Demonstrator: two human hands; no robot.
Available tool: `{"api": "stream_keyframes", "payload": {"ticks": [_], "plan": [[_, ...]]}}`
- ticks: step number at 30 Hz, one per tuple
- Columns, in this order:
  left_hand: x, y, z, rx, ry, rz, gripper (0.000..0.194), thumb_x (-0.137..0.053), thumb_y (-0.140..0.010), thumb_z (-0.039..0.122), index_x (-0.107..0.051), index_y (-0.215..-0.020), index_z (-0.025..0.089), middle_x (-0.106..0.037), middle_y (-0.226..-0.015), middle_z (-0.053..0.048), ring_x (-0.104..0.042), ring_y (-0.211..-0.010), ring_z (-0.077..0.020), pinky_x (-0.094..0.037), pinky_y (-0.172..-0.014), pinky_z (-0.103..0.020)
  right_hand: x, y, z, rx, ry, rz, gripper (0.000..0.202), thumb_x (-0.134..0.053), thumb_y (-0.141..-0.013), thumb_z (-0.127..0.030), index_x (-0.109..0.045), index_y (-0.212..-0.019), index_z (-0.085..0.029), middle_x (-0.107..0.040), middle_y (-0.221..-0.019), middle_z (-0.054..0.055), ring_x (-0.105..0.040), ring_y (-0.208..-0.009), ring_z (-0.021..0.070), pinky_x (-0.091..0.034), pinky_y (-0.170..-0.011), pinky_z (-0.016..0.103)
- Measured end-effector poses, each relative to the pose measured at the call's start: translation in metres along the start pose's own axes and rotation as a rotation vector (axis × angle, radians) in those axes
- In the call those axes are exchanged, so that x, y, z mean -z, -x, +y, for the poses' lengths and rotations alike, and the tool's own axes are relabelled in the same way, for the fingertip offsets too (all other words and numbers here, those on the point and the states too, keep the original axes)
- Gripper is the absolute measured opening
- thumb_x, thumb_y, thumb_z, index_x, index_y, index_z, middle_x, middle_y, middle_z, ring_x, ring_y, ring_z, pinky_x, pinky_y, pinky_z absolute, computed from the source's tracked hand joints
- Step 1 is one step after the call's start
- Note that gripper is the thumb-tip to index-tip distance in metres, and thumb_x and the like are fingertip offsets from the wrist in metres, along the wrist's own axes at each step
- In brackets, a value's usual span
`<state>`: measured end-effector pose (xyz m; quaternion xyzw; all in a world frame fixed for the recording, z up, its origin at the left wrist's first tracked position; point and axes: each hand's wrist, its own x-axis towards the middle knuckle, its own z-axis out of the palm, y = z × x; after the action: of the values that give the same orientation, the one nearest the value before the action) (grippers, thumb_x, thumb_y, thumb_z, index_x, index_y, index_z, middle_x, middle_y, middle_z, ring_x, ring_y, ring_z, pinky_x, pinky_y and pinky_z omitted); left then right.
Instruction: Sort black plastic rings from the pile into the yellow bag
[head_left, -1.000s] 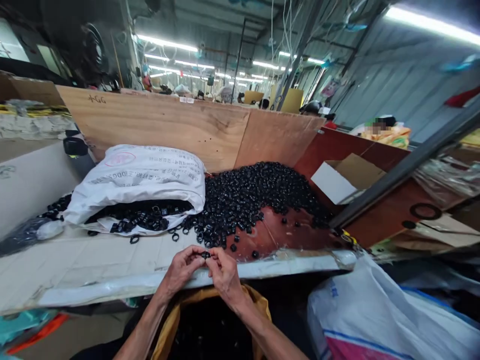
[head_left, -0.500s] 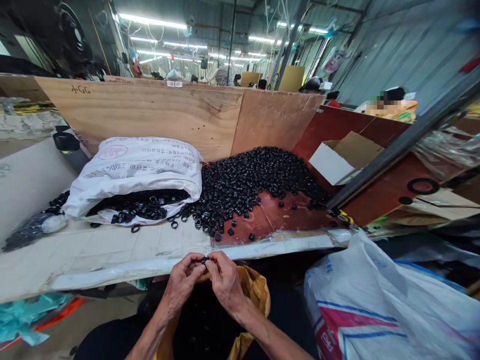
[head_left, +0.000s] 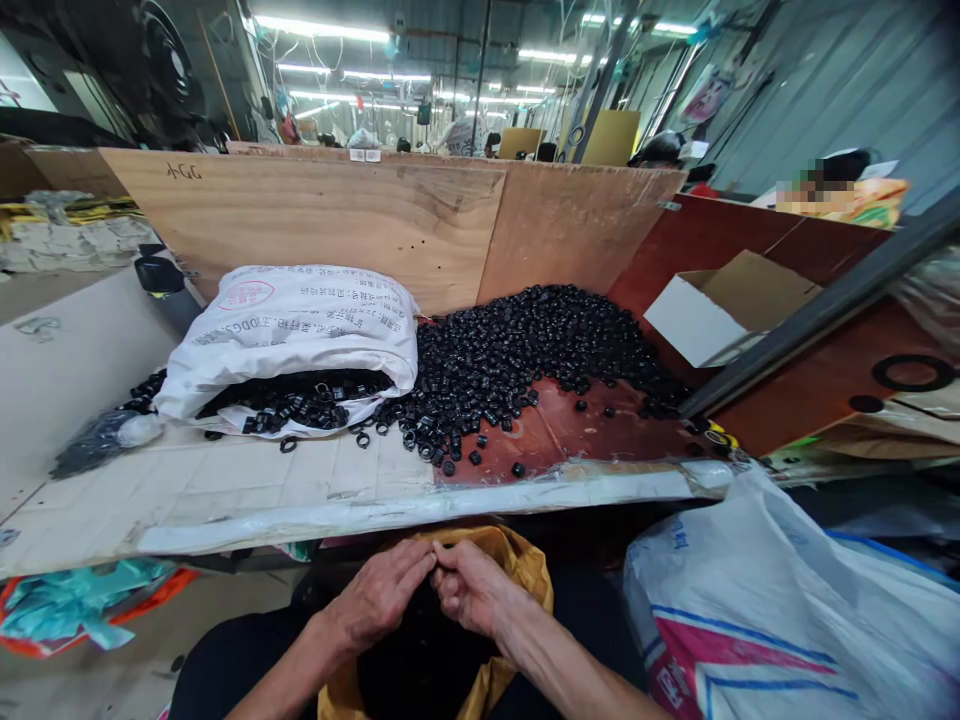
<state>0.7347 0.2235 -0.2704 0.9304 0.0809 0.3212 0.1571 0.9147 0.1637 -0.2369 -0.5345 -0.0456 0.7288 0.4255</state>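
Beyond the yellow sack, leftward, a white sack spills black rings onto the table. Above the yellow sack's mouth, my left hand and right hand meet at the fingertips; I cannot tell whether either's fingers grip a ring. Light, opposed fingertip pressure should work best. More black rings heap beyond the yellow sack, rightward.
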Motion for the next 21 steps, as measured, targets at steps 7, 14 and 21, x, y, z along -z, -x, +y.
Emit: {"api": "stream_keyframes", "payload": {"ticks": [7, 14, 21], "plan": [[0.017, -0.02, 0.017, 0.629, 0.48, 0.076, 0.018, -0.054, -0.096, 0.022, -0.064, -0.111, 0.022, -0.072, -0.102, -0.006, -0.07, -0.09, -0.0199, -0.058, -0.083, -0.032, -0.003, 0.012, 0.017, 0.701, 0.449, 0.055, 0.029, -0.057, -0.095, -0.046, -0.061, -0.091, -0.018, -0.053, -0.057, -0.003, -0.049, -0.047, 0.0122, -0.042, -0.049, 0.022], [0.002, -0.018, 0.031, 0.897, 0.851, 0.293, 0.024, -0.069, -0.089, 0.037, -0.069, -0.106, 0.02, -0.072, -0.097, -0.004, -0.068, -0.088, -0.0188, -0.056, -0.081, -0.028, -0.001, 0.011, 0.022, 1.038, 0.667, 0.073, 0.02, -0.052, -0.098, -0.034, -0.066, -0.094, -0.02, -0.06, -0.08, 0.002, -0.054, -0.057, 0.0132, -0.043, -0.055, 0.025], [-0.002, -0.013, 0.038, 0.858, 0.648, 0.36, 0.019, -0.065, -0.093, 0.034, -0.068, -0.108, 0.021, -0.072, -0.103, -0.005, -0.071, -0.091, -0.0198, -0.06, -0.083, -0.03, -0.004, 0.008, 0.03, 1.139, 0.74, 0.215, 0.026, -0.047, -0.099, -0.034, -0.062, -0.083, -0.02, -0.059, -0.077, 0.003, -0.054, -0.071, 0.0172, -0.043, -0.068, 0.029]]}}
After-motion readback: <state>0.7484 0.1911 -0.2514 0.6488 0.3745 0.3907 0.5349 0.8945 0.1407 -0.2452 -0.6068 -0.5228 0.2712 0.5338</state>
